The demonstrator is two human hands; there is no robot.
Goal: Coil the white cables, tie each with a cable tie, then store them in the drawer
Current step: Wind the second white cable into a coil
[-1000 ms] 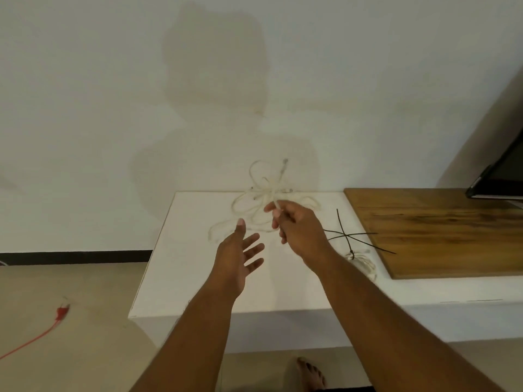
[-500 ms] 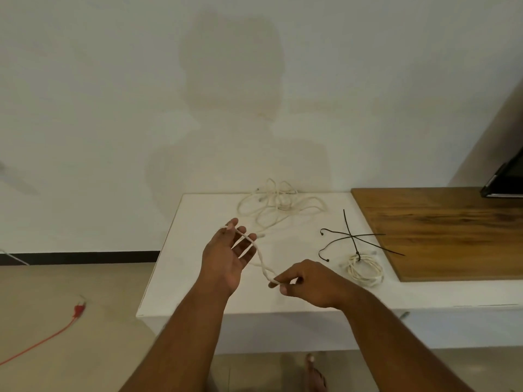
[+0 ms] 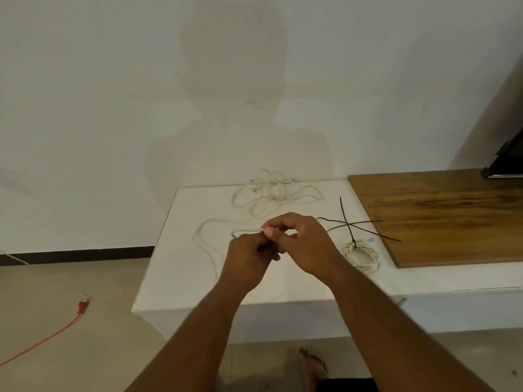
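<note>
A loose white cable (image 3: 266, 193) sprawls over the back of the white cabinet top (image 3: 181, 267), one strand running forward to my hands. My left hand (image 3: 249, 256) and my right hand (image 3: 305, 244) meet above the middle of the top, both closed on a stretch of that cable; its end sticks out left of my fingers. A coiled white cable (image 3: 362, 253) bound with a black tie lies to the right of my right hand. Loose black cable ties (image 3: 353, 224) lie crossed just behind that coil.
A wooden board (image 3: 441, 210) covers the right part of the cabinet, with a dark screen corner (image 3: 506, 162) above it. A red cable (image 3: 51, 335) lies on the floor at the left. A bare foot (image 3: 311, 366) shows below the cabinet front.
My right hand has swung back up from near the front edge to meet my left hand, which has closed its fingers on the cable. A long loop now trails to the left.
</note>
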